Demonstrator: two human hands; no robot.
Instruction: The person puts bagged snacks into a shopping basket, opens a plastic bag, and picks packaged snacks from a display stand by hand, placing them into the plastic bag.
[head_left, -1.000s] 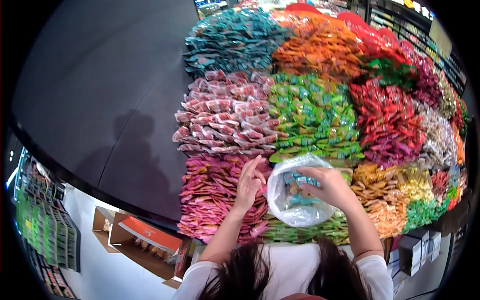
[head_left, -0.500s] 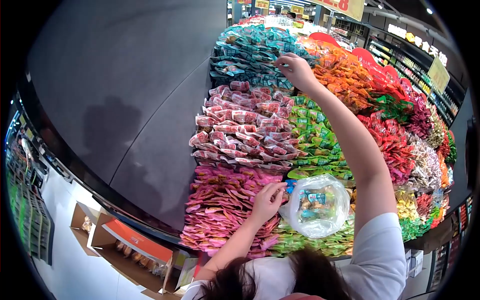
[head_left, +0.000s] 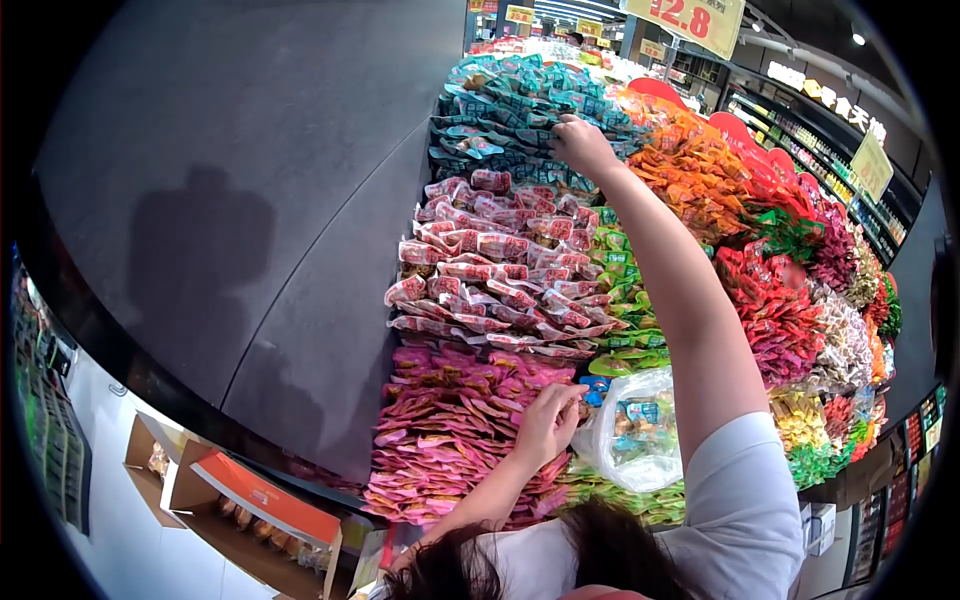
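Observation:
My right hand (head_left: 583,146) reaches far forward over the teal packets (head_left: 510,110), its fingers curled down at them; whether they grip one is hidden. Beside the plastic bag (head_left: 648,470), my left hand (head_left: 548,424) is over the pink packets (head_left: 450,430) with fingers bent together near the bag's left rim. The clear bag stands open on the green packets and holds several teal packets. A small blue packet (head_left: 596,388) lies just beyond my left fingertips. Red-and-white packets (head_left: 490,265) fill the area between my two hands.
Orange packets (head_left: 690,165) and red packets (head_left: 765,310) are heaped to the right. A dark flat panel (head_left: 240,200) lies along the left side. Down at the lower left is an open cardboard box (head_left: 265,510). A price sign (head_left: 690,22) rises at the back.
My right hand has left the bag's opening and moved forward to the teal packets, where it has shifted only slightly since half a second ago. My left hand stays near the bag.

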